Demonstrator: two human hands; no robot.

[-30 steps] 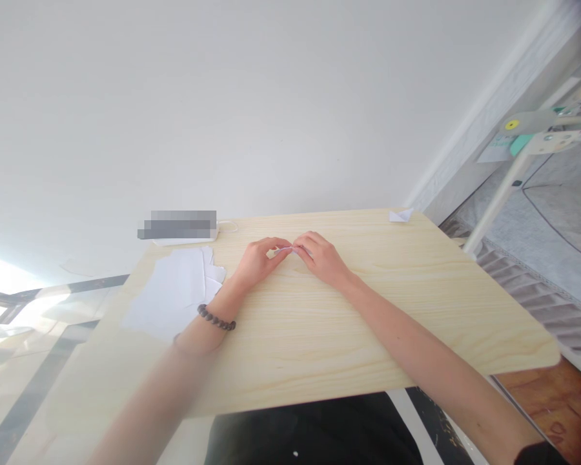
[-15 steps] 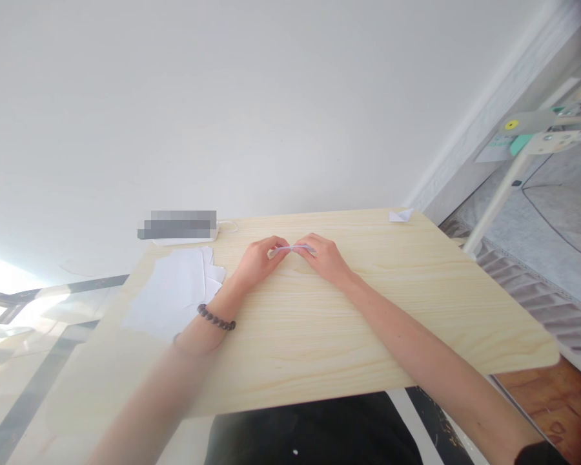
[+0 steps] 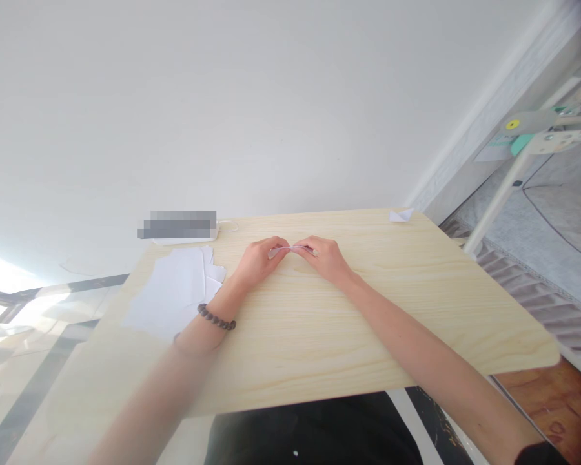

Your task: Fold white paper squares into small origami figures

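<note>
pinching half-hidden paper [image 3: 291, 248], left hand [image 3: 256, 261] and right hand [image 3: 328, 256], white sheets [image 3: 177, 279] left, folded scrap [image 3: 401, 216] far right

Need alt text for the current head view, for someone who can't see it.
The person's left hand and right hand pinch a small piece of white paper between them over a wood-grain table. White paper sheets lie to the left; a small folded white paper rests near the table's far right corner.

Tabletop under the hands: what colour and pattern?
Pale yellow tabletop, wood grain; best in head view.
</note>
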